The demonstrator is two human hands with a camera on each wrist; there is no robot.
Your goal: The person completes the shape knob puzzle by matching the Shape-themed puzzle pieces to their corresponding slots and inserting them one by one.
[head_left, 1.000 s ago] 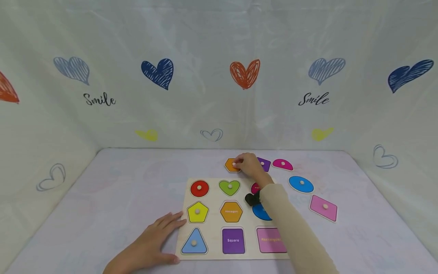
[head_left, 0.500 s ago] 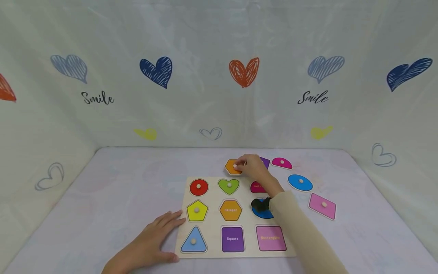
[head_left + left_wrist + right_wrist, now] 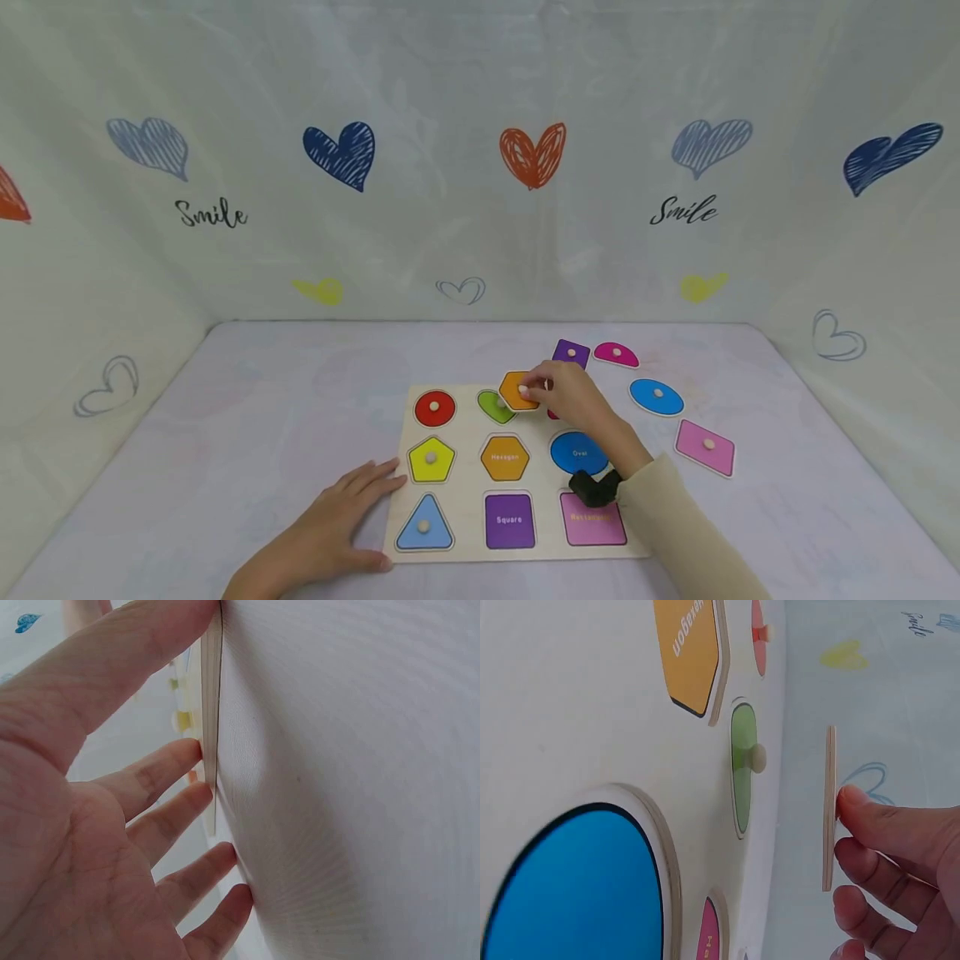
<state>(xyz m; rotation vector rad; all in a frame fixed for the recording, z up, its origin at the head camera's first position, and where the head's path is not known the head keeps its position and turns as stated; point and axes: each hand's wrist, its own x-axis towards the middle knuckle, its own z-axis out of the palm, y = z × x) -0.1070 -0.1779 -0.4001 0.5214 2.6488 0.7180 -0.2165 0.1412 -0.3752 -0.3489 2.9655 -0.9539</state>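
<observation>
My right hand pinches the knob of an orange hexagon puzzle piece. In the right wrist view the hexagon piece shows edge-on, held clear above the wooden puzzle board. From the head view it overlaps the green heart piece. The board's orange hexagon recess lies bare in the middle row. My left hand rests at the board's left edge with fingers spread. In the left wrist view, thumb and fingertips touch the board's side and the table.
A purple square piece, a magenta half circle, a blue oval and a pink rectangle lie behind and right of the board. Red circle, yellow pentagon and blue triangle pieces sit in the board.
My right hand has lifted the orange hexagon piece off the table behind the board and brought it nearer, over the board's back edge. The left hand has stayed in place.
</observation>
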